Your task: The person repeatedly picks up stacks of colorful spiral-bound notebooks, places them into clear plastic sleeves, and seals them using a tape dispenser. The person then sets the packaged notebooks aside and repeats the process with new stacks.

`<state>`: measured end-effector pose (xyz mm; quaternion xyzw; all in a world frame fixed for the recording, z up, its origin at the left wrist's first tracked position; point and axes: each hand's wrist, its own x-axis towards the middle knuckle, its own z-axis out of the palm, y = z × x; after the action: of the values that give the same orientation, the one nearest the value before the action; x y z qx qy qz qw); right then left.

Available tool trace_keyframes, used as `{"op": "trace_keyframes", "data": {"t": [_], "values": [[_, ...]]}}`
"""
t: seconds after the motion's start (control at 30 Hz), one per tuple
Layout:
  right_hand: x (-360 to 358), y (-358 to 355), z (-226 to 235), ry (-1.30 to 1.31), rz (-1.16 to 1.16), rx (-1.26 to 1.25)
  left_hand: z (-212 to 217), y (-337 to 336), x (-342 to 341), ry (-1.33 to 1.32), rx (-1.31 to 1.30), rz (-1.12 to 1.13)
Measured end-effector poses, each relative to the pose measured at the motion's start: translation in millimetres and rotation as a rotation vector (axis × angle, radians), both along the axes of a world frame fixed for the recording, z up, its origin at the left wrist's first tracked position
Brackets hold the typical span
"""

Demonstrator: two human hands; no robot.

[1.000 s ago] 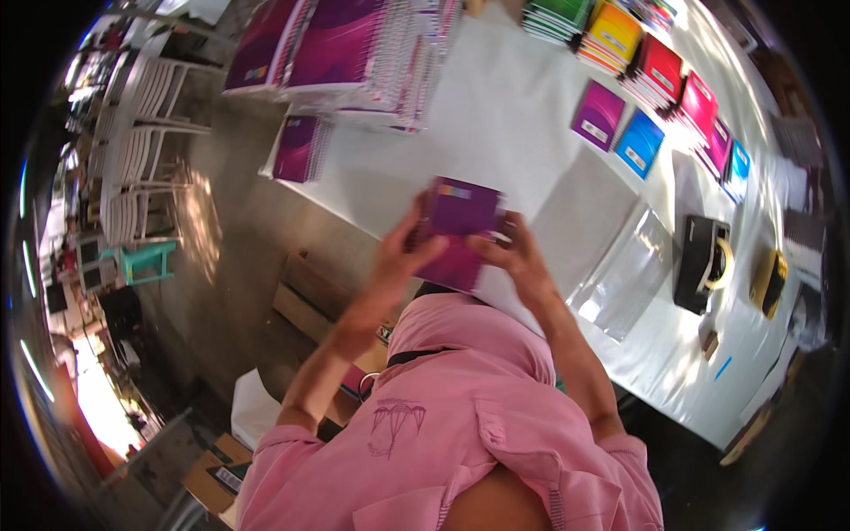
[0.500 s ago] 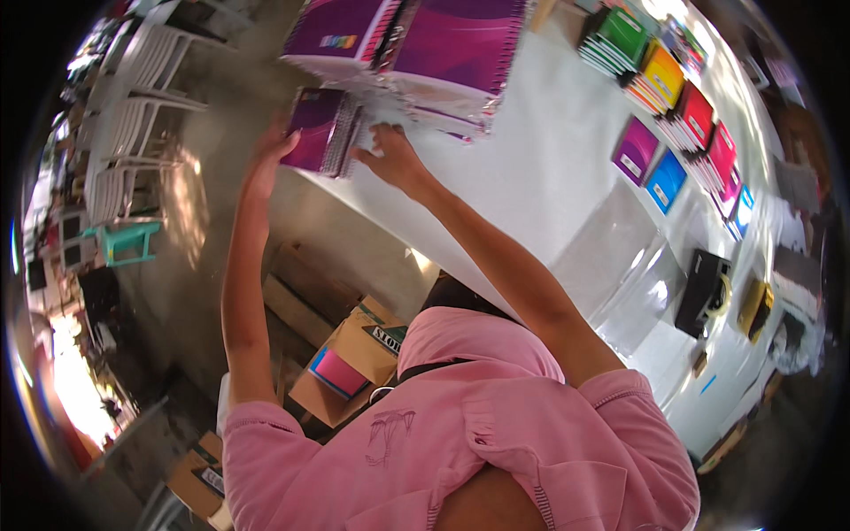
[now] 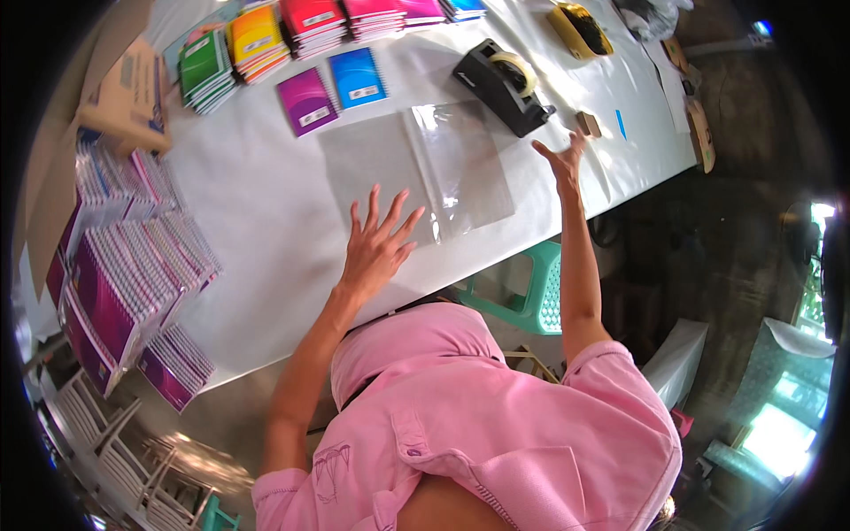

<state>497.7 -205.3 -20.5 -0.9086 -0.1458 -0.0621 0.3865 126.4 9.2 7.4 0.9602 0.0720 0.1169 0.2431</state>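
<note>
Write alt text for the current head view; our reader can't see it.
The left hand spreads open near clear plastic on a white table, and the open right hand is near a black tape dispenser. Piled purple spiral notebooks sit at left, and coloured notebook stacks line the far side.

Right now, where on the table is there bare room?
The largest bare patch of table lies between the purple notebook bundles and clear plastic, left of the left hand. A smaller one separates the blue strip from the near edge. Coloured notebook stacks crowd the far side; a tape dispenser crowds the right hand.
</note>
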Motion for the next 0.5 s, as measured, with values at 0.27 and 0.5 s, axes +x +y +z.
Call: {"op": "trace_keyframes", "data": {"t": [0.27,0.5], "values": [[7.0,46.0,-1.2,0.223,0.233,0.219,-63.7,-0.6,90.6,0.078,0.093,-0.064],[-24.3,-54.8,-3.9,0.167,-0.071,0.246,-61.2,-3.1,87.9,0.123,0.137,-0.013]]}}
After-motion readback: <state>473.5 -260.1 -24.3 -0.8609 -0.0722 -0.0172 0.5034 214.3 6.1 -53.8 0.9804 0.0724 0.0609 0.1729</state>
